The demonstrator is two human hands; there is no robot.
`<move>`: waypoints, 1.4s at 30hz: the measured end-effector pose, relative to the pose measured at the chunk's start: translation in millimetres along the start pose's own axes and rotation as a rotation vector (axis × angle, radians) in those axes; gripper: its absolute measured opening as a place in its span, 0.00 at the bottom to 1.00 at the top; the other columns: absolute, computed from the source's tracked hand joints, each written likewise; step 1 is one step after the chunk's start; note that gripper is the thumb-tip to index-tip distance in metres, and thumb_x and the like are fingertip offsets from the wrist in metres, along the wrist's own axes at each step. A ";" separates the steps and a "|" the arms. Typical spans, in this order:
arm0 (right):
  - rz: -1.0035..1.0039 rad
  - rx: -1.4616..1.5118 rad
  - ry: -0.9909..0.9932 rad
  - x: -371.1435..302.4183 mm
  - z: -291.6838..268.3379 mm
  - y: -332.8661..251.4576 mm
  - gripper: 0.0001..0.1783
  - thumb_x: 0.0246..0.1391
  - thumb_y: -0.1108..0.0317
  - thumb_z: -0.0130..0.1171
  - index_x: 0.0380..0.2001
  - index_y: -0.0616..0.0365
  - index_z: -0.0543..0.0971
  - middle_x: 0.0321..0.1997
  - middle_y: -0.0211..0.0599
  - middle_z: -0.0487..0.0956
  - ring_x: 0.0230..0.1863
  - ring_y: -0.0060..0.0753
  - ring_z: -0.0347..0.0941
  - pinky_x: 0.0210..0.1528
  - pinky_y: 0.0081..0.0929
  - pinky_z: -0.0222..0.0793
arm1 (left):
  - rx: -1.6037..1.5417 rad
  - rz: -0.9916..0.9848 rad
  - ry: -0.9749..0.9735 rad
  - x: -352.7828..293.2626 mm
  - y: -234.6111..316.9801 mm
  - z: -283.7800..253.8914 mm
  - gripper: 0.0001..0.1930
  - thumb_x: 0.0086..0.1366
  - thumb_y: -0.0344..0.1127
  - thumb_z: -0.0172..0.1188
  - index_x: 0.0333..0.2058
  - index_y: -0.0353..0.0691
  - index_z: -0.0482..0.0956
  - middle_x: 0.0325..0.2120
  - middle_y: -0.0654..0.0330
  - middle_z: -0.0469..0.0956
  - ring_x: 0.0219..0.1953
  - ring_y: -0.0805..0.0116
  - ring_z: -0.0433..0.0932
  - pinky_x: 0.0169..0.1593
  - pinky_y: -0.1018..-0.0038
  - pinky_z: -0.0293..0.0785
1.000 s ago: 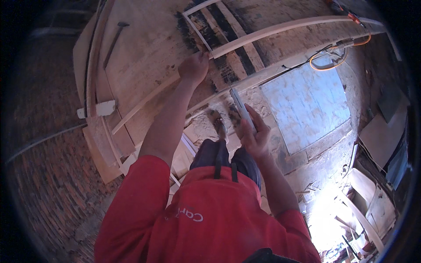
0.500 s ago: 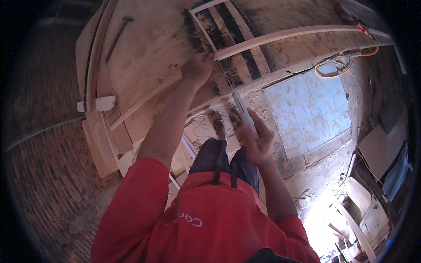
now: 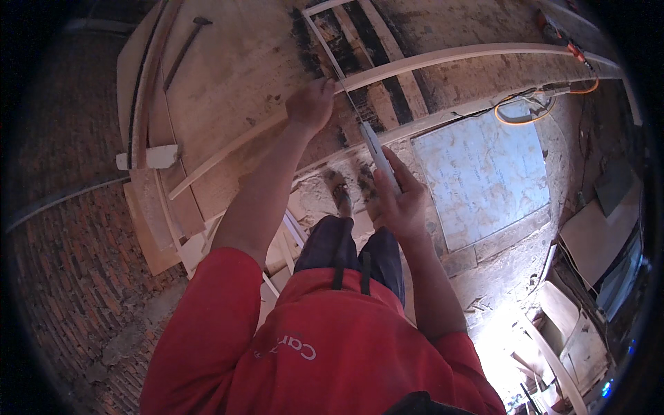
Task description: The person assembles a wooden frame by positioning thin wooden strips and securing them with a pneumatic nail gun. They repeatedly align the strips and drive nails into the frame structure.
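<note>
In my right hand (image 3: 407, 206) is a hand saw (image 3: 379, 155) with a long pale grey handle; its thin blade, seen edge-on, runs away from me to the end of a light wooden strip (image 3: 443, 59). My left hand (image 3: 310, 106) is closed at that same end, beside the blade, gripping the strip. The fingertips there are partly hidden. Past the blade, a narrow wooden frame (image 3: 322, 43) lies on the plywood-topped bench (image 3: 235, 90), over dark scorched-looking stripes.
A hammer (image 3: 185, 52) lies on the bench at far left. At right are a red-and-black power tool (image 3: 575, 51), an orange cable (image 3: 515, 123) and a pale marbled sheet (image 3: 484, 180) below the bench edge. Offcuts (image 3: 553, 353) lie at lower right, bricks (image 3: 76, 277) at left.
My right hand has pushed the saw forward, away from my body, so its handle is nearer the strip. My left hand stays at the strip's end.
</note>
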State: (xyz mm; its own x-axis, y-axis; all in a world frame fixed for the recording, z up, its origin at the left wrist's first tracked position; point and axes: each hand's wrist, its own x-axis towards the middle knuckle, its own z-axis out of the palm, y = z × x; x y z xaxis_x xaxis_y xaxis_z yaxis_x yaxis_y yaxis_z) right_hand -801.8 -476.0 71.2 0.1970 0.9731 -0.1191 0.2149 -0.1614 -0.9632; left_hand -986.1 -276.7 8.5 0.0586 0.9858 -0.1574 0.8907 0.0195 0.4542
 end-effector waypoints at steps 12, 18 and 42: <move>0.151 -0.038 -0.035 -9.8 -13.2 -33.7 0.25 0.68 0.60 0.57 0.61 0.65 0.77 0.47 0.62 0.85 0.51 0.50 0.85 0.50 0.40 0.79 | 0.040 -0.003 -0.053 -3.1 5.1 -6.3 0.22 0.75 0.57 0.46 0.45 0.51 0.85 0.39 0.53 0.85 0.44 0.46 0.83 0.48 0.52 0.78; -0.007 -0.064 -0.009 -1.4 -10.6 -30.9 0.25 0.68 0.59 0.56 0.60 0.66 0.77 0.46 0.62 0.85 0.51 0.52 0.85 0.49 0.40 0.79 | 0.059 0.006 -0.067 -4.4 13.2 -11.7 0.22 0.76 0.56 0.46 0.45 0.50 0.85 0.39 0.53 0.85 0.44 0.48 0.84 0.48 0.52 0.78; 0.071 0.032 -0.008 33.7 23.9 10.4 0.28 0.69 0.59 0.56 0.64 0.69 0.74 0.50 0.59 0.85 0.53 0.40 0.83 0.54 0.34 0.76 | 0.064 0.075 -0.015 3.4 -0.3 0.6 0.25 0.76 0.60 0.45 0.49 0.53 0.85 0.36 0.50 0.86 0.40 0.44 0.84 0.45 0.49 0.78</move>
State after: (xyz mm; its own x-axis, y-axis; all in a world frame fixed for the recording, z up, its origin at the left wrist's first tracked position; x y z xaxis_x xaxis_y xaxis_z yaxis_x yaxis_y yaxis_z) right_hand -815.8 -440.9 51.5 0.2028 0.9608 -0.1890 0.1704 -0.2247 -0.9594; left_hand -985.8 -273.5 7.3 0.1321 0.9815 -0.1385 0.9107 -0.0651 0.4078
